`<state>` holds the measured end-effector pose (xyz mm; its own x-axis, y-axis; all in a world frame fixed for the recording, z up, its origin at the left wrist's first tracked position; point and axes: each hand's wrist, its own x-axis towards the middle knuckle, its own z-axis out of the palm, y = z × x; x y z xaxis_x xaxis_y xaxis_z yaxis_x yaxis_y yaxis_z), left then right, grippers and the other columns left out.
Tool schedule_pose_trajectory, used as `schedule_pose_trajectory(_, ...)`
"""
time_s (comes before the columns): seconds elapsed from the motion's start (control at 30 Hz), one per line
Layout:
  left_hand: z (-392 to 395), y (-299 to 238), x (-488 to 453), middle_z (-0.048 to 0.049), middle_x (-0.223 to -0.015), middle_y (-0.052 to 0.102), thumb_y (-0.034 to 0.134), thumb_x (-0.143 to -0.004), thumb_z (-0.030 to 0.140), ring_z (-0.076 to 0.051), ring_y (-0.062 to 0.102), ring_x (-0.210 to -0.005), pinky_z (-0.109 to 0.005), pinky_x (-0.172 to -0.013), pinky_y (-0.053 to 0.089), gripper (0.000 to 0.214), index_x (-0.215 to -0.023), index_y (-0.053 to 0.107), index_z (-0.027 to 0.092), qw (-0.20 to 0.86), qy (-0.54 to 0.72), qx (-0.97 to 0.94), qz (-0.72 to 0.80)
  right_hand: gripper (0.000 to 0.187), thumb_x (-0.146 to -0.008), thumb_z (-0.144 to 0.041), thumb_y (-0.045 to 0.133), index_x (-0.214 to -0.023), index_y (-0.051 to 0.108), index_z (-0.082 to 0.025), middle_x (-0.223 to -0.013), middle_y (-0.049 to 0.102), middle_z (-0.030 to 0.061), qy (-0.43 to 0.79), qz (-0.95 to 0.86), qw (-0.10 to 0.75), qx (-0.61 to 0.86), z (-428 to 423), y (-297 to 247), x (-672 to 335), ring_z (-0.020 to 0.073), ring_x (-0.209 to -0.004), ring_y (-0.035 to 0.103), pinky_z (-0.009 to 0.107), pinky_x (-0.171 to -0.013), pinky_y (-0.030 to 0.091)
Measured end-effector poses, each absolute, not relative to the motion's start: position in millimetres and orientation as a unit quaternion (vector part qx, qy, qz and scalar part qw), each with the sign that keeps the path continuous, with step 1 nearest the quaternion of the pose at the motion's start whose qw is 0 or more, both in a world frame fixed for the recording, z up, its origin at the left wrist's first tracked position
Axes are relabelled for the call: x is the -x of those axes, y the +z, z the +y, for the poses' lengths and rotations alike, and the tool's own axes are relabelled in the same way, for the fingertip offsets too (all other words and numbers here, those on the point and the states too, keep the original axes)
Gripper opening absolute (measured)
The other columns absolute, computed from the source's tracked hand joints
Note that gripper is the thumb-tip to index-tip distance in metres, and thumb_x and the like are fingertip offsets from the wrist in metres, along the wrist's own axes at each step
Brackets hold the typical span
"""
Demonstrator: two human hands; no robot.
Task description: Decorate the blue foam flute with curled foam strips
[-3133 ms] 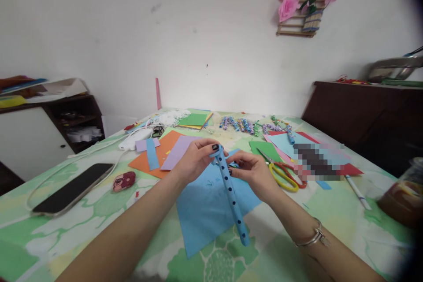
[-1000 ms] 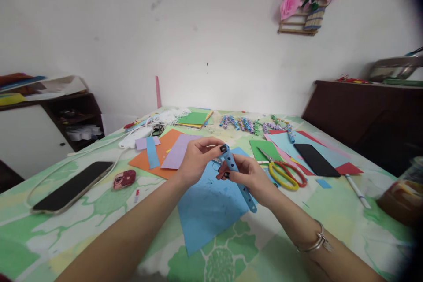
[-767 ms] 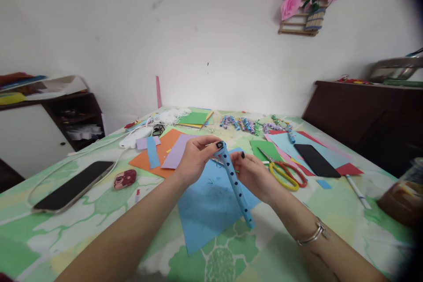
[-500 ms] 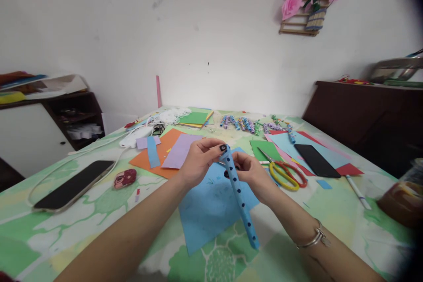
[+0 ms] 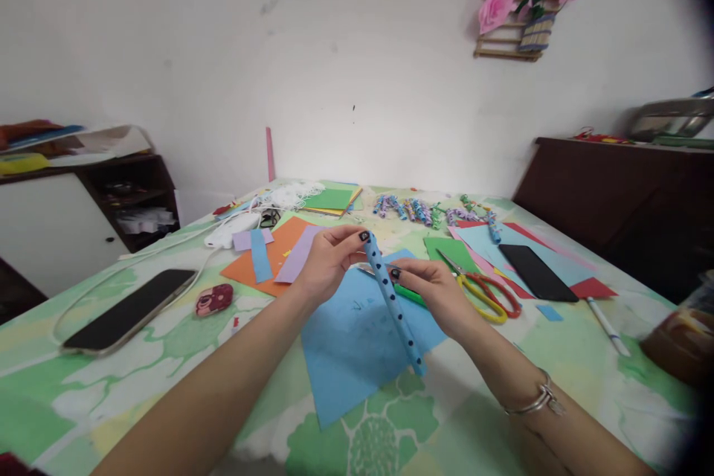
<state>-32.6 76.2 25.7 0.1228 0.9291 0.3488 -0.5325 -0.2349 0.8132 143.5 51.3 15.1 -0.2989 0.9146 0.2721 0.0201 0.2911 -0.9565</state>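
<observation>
A narrow blue paper strip with black dots (image 5: 395,303), possibly folded or rolled, slants down toward me. Its upper end is pinched between the thumb and fingers of my left hand (image 5: 329,262). My right hand (image 5: 432,288) is closed at the strip's right edge, thumb against fingers; whether it grips the paper there is hidden. Below both hands lies a blue paper sheet (image 5: 346,357) with faint marks. Beside my right hand, partly covered, a green-handled tool (image 5: 410,294) shows, and a metal tip appears left of the strip.
Yellow-and-red scissors (image 5: 483,297) lie right of my right hand, near a black phone (image 5: 535,271) and a white marker (image 5: 608,327). Orange paper (image 5: 245,268) and another phone (image 5: 131,309) are leftward. Curled paper pieces (image 5: 416,210) line the back. A jar (image 5: 677,342) stands far right.
The dotted strip's lower end has risen and shifted slightly left. My right hand's thumb now shows at the strip's edge, and the green handle has come into view.
</observation>
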Motion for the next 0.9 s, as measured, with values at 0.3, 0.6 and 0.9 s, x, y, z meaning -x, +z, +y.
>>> schedule_pose_trajectory(0.3,97.5,26.9,55.9,-0.0014,-0.063,0.066,0.078,-0.06,0.026,-0.011,0.061,-0.058,-0.023,-0.058,0.054,0.017,-0.071,0.072,0.014,0.489,0.692,-0.465,0.257,0.018,-0.07,-0.03,0.058,-0.07,0.069,-0.015,-0.063,0.066,0.0042,0.333,-0.704,0.454,0.433,48.0,26.3,-151.9,0.0158,-0.059,0.057,0.026,-0.056,0.043)
schedule_pose_trajectory(0.6,96.0,27.2,54.7,-0.0008,-0.067,0.066,0.078,-0.059,0.029,-0.012,0.061,-0.061,-0.026,-0.058,0.054,0.023,-0.073,0.07,0.014,0.455,0.712,-0.444,0.298,0.018,-0.08,-0.031,0.055,-0.081,0.065,-0.016,-0.061,0.064,0.0019,0.373,-0.777,0.303,0.408,32.3,-3.1,-126.2,0.0145,-0.054,0.062,0.023,-0.05,0.046)
schedule_pose_trajectory(0.9,94.4,29.0,53.9,0.0012,-0.067,0.067,0.078,-0.06,0.024,-0.009,0.062,-0.059,-0.02,-0.057,0.053,0.02,-0.073,0.067,0.014,0.523,0.727,-0.38,0.231,0.024,-0.083,-0.037,0.048,-0.092,0.058,-0.016,-0.074,0.064,0.0029,0.515,-0.654,0.38,0.403,20.9,-39.8,-98.7,0.0097,-0.045,0.057,0.022,-0.044,0.044)
